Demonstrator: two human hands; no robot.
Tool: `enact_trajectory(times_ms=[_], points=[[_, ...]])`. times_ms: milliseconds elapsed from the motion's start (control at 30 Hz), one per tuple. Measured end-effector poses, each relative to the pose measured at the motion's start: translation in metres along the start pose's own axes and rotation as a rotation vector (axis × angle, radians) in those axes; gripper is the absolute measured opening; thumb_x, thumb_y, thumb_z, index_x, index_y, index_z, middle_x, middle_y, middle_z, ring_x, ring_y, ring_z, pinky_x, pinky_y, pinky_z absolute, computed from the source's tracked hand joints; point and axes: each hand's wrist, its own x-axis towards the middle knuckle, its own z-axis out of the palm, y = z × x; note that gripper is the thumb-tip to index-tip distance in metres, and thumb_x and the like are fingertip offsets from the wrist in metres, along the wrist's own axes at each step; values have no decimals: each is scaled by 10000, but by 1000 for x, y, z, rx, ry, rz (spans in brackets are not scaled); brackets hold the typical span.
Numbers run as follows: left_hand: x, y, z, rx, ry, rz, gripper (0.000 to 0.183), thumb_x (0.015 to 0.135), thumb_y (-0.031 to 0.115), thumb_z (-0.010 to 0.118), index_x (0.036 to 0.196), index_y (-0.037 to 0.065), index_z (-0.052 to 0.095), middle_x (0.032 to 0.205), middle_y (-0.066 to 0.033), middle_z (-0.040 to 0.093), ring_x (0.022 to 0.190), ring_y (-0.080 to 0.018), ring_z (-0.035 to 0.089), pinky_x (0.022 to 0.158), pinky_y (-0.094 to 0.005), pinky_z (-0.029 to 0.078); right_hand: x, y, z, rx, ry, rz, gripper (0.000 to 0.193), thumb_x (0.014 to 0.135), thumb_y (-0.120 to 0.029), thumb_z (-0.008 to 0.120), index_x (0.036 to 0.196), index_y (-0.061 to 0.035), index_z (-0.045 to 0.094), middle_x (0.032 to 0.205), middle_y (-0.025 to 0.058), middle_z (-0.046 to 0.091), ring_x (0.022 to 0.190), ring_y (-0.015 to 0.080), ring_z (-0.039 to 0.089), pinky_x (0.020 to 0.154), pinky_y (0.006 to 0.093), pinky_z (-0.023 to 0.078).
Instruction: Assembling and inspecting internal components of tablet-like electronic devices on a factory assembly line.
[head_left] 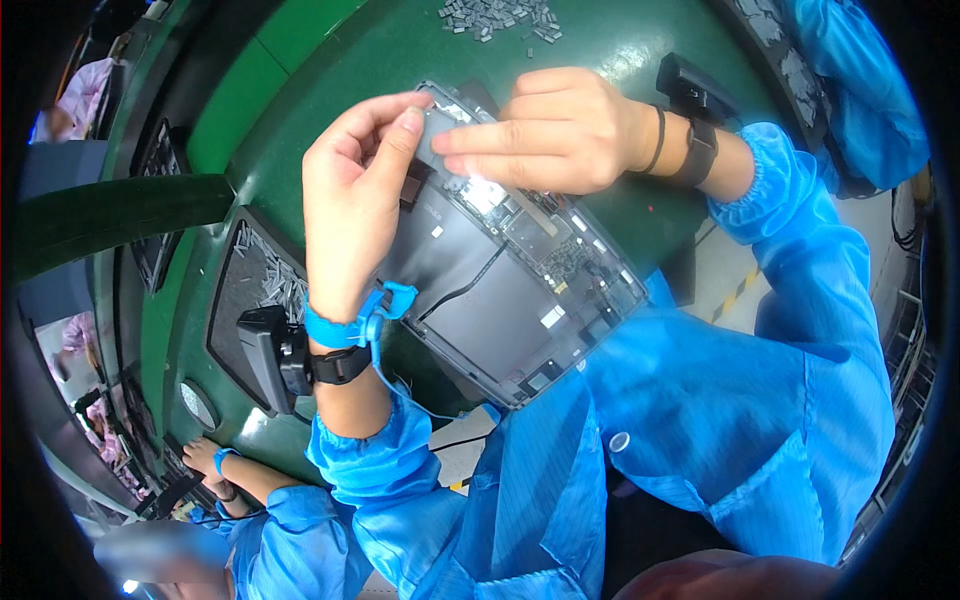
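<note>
An opened tablet [480,300] lies tilted in front of me, its grey inner shell facing up. A circuit board [560,245] runs along its right side, and a black cable [465,285] crosses the middle. At the far left corner, my left hand [355,185] pinches the tablet's edge between thumb and forefinger. My right hand [565,130] comes over the far edge with two fingers stretched out side by side, their tips resting on the grey surface beside the left thumb. Its palm and thumb are hidden.
Small grey pieces [500,15] lie heaped on the green table [330,75] at the far side. A black tray [235,330] with grey strips stands at left. A round dish [198,404] sits nearer. Another person's hand [203,457] rests at lower left; a blue sleeve [860,90] shows far right.
</note>
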Motion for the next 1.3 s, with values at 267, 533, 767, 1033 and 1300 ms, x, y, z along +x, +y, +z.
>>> enact_trajectory(times_ms=[267,533,767,1033,1300], points=[[13,-23,5,466,281,128,230,909,126,553,1071,26,682,953,-185,681,884,-278,659,788,-343,507,3,7,16,-195,-85,145,229,720,-102,648,941,-80,703,1047,25,695,548,79,508,485,230,354],[14,-32,6,534,294,156,189,875,119,606,1012,38,707,914,-177,687,863,-308,650,787,-373,506,15,-8,6,-209,-252,284,150,722,-144,620,854,-91,668,983,-6,684,568,95,573,510,254,399],[19,-34,7,646,299,301,189,867,81,596,1016,36,703,896,-161,676,849,-321,627,779,-388,495,29,11,-1,25,-510,332,258,724,-98,621,971,-44,673,1094,61,686,626,186,654,522,311,472],[17,-36,-1,741,252,314,225,901,96,570,1088,52,687,1000,-159,679,911,-271,651,805,-334,494,53,3,2,15,-832,303,387,724,-82,606,1097,8,660,1121,147,662,707,242,686,567,322,525],[-101,-27,23,-59,504,150,512,902,11,551,1384,-11,380,1420,-152,408,1346,-251,350,1110,-376,263,30,1,-4,48,-889,455,514,769,-66,557,1282,-40,537,1348,123,530,907,287,668,703,388,543]])
